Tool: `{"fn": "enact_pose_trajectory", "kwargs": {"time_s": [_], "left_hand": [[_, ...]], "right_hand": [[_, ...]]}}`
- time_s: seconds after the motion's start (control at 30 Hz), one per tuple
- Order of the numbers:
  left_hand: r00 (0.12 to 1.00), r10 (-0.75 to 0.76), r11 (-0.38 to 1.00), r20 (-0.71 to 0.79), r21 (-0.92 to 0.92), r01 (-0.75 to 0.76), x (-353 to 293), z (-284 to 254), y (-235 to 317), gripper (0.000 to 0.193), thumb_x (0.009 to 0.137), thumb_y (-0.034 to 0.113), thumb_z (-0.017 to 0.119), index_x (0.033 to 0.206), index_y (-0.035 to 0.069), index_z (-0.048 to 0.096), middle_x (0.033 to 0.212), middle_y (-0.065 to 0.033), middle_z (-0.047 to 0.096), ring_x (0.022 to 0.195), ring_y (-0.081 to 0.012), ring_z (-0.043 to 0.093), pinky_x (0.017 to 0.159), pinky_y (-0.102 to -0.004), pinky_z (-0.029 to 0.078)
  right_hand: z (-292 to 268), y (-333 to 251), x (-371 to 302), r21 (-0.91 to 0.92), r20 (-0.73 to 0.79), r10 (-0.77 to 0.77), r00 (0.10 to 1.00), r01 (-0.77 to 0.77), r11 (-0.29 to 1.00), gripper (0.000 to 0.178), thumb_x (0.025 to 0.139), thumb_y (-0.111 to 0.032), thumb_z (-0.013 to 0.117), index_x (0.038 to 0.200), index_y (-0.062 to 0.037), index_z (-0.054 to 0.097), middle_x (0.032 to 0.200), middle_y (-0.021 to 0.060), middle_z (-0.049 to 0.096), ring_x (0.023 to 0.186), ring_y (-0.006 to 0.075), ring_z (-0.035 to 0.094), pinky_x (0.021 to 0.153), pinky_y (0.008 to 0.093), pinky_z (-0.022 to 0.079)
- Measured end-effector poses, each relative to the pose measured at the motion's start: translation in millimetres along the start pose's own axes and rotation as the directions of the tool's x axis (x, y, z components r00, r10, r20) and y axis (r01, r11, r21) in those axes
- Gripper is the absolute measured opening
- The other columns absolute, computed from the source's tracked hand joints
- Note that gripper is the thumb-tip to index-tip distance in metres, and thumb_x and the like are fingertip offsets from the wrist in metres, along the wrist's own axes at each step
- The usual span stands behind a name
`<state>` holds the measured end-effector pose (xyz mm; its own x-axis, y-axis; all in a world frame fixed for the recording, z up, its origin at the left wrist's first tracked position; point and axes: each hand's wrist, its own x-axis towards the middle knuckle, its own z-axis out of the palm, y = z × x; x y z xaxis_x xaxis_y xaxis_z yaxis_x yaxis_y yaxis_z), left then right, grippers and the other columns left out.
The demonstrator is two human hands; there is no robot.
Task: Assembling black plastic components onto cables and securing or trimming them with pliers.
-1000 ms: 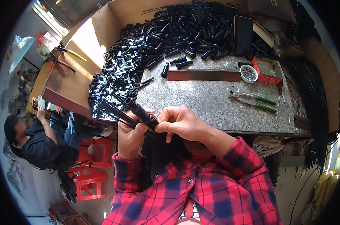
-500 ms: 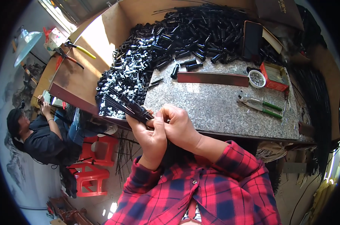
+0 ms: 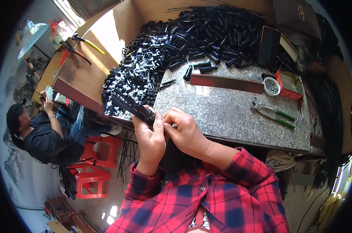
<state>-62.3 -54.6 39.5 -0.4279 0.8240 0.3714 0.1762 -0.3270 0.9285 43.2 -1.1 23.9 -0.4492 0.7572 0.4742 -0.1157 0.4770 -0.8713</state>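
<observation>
My left hand (image 3: 150, 139) is closed around a bundle of thin black ribs (image 3: 125, 104) with a black plastic piece (image 3: 145, 115) at its near end. Its thumb points up beside that end. The ribs fan out toward the far left, over the table's front left corner. Touching the left hand on its right side, my right hand (image 3: 187, 131) pinches at the bundle's near end. Whatever lies between its fingertips is too small to make out. Beyond both hands, a heap of small black and shiny plastic parts (image 3: 139, 72) covers the left of the tabletop.
The speckled stone tabletop (image 3: 222, 112) carries a dark red bar (image 3: 226, 83), green-handled pliers (image 3: 273, 115), a white bowl of small metal bits (image 3: 271, 86), a red box (image 3: 289, 84) and a phone (image 3: 269, 46). A co-worker (image 3: 40, 132) sits at left near red stools (image 3: 92, 180).
My right hand has drawn slightly back and down from the left thumb, still pinching. The left hand keeps hold of the ribs. The whole view has shifted a little.
</observation>
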Motion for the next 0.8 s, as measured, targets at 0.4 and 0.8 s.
{"fn": "enact_pose_trajectory", "kwargs": {"time_s": [0.4, 0.8], "left_hand": [[0.999, 0.032, 0.997, -0.013, 0.064, -0.031, 1.1, -0.6, -5.3, 0.032, 0.09, 0.001, 0.054, 0.117, 0.002, 0.036, 0.097, -0.0043, 0.044, 0.086, -0.0093, 0.046, 0.079, -0.0233, 0.041], [0.988, 0.041, 0.999, 0.152, 0.018, -0.044, 3.4, -10.9, 0.3, 0.025, 0.09, 0.002, 0.057, 0.109, 0.004, 0.04, 0.096, -0.0024, 0.046, 0.084, -0.0079, 0.047, 0.077, -0.0217, 0.041]], "right_hand": [[4.9, 2.4, 1.5, -0.002, -0.022, -0.032, 0.999, 0.032, 0.999, 0.012, 0.08, -0.004, 0.062, 0.074, -0.0002, 0.051, 0.072, 0.0145, 0.05, 0.064, 0.0309, 0.053, 0.056, 0.0378, 0.042], [-11.2, 9.4, 3.6, 0.188, 0.14, 0.24, 0.961, -0.264, 0.946, 0.02, 0.081, -0.014, 0.068, 0.076, 0.002, 0.057, 0.069, 0.0093, 0.059, 0.062, 0.0147, 0.06, 0.056, 0.0306, 0.048]]}}
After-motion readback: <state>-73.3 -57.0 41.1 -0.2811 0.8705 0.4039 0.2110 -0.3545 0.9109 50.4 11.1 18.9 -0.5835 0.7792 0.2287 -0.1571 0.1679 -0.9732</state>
